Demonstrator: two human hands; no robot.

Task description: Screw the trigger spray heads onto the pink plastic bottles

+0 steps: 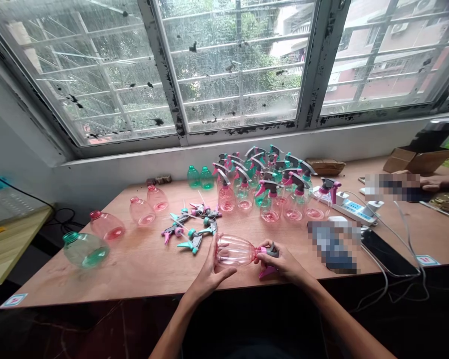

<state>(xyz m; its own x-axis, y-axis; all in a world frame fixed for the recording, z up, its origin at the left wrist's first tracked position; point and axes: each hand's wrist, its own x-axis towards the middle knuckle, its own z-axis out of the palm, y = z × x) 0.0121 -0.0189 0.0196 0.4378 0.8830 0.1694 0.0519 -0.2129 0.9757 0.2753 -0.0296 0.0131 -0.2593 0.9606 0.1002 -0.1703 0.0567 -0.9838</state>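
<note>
A clear pink spray bottle [235, 250] lies on its side between my hands, above the table's front edge. My left hand [214, 267] is closed around its base end, palm against the bottom. At the neck, my right hand [279, 262] grips the pink and grey spray head [270, 251], whose pink trigger points down. Just beyond my left hand lie several loose spray heads [194, 239] in pink, teal and grey, some with thin tubes. Farther left are pink bottles without heads [142, 212] and a green one [86, 249].
Several bottles with spray heads [271, 207] stand grouped at the back, beside two headless green bottles [206, 178]. To the right are a white power strip [355, 209], a black phone [389, 253] and loose cables. Another person's hand [436, 182] rests at the far right.
</note>
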